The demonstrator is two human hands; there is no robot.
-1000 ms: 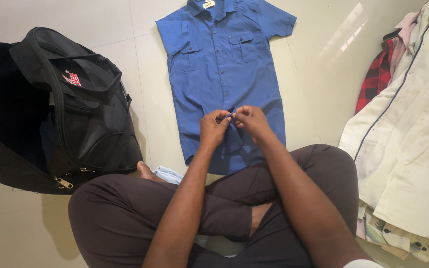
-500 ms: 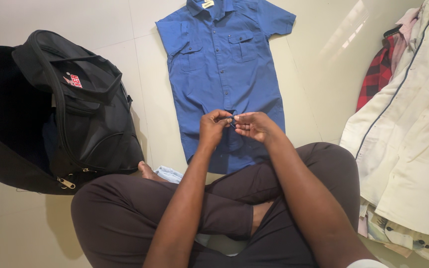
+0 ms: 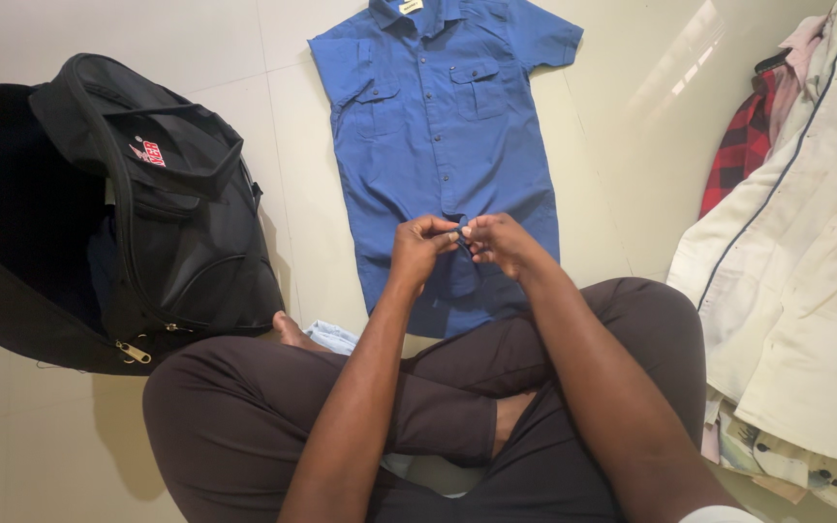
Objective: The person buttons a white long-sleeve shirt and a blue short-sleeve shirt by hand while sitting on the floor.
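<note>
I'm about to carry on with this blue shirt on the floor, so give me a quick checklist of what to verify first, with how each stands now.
1. Shirt lies flat, front up, collar away from the person: ok.
2. Both hands on the front placket near the hem, left hand and right hand pinching together: ok.
3. Upper buttons done up: cannot tell, too small.
4. Button under the fingertips closed: cannot tell, hidden by fingers.
5. Black bag open beside the shirt: ok.
6. Clothes pile apart from the shirt: ok.
</note>
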